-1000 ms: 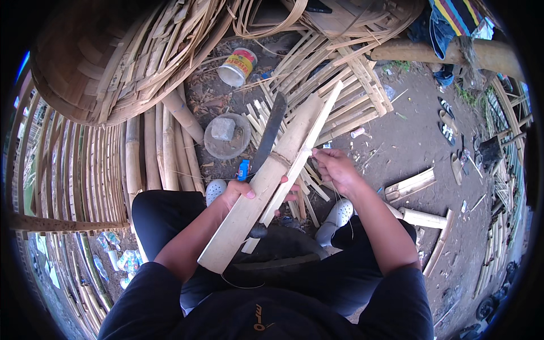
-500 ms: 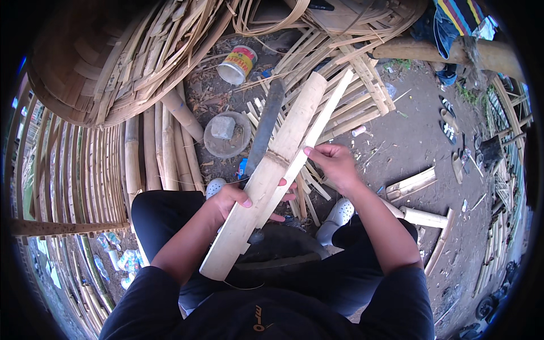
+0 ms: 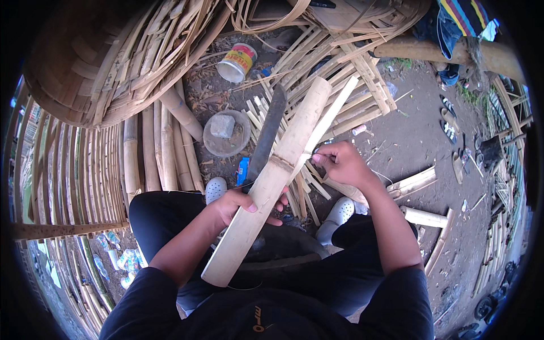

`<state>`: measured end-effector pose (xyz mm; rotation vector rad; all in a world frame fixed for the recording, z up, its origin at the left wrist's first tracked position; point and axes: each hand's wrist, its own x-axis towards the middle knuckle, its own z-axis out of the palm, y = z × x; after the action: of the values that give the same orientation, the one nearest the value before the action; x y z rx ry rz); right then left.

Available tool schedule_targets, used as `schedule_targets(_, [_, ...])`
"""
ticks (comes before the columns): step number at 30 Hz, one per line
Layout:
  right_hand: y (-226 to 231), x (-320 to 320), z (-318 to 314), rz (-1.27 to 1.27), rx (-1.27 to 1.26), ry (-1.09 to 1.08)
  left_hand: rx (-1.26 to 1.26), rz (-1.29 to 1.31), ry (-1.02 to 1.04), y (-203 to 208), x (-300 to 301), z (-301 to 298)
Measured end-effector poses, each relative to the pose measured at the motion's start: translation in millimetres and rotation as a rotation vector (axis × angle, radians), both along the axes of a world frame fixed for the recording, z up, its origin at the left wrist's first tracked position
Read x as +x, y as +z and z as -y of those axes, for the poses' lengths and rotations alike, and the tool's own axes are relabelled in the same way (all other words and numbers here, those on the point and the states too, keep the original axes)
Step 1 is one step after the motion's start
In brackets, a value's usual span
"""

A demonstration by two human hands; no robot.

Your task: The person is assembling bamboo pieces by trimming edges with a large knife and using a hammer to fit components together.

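Note:
A wide pale bamboo slat, with a darker node ring across it, slants up and away over my lap. My left hand grips it, thumb on top and fingers underneath. A narrow bamboo strip lies along the slat's right side, its far end splayed apart. Beside the node, my right hand is closed in a pinch at the strip's right edge; what sits between the fingertips is too small to make out. To the left, a dark machete blade points away from me, its handle hidden around my left hand.
Split bamboo sticks are piled ahead. A clear basin holds a grey stone, near a colourful bucket. A large woven bamboo basket fills the upper left. Bamboo offcuts and sandals lie right.
My right hand has shifted slightly right and down, its fingertips now at the strip's edge rather than on its face. The slat has dipped a little toward me.

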<state>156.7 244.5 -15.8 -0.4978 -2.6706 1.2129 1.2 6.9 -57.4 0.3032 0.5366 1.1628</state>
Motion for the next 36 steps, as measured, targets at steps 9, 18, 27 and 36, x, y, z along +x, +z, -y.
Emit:
schedule_targets(9, [-4.1, 2.9, -13.6, -0.148, 0.027, 0.008, -0.052, -0.076, 0.017, 10.6, 12.7, -4.8])
schedule_targets(18, [7.9, 2.4, -38.0, -0.202, 0.265, -0.153, 0.028, -0.061, -0.015, 8.5, 4.6, -4.8])
schedule_targets(27, [-23.3, 46.7, -89.7, -0.052, 0.326, -0.150, -0.073, -0.202, 0.167, 32.6, -11.3, 19.4])
schedule_targets(36, [-34.1, 10.9, -12.7, 0.315, -0.286, 0.193, -0.222, -0.270, 0.371, 18.8, -34.1, 12.1])
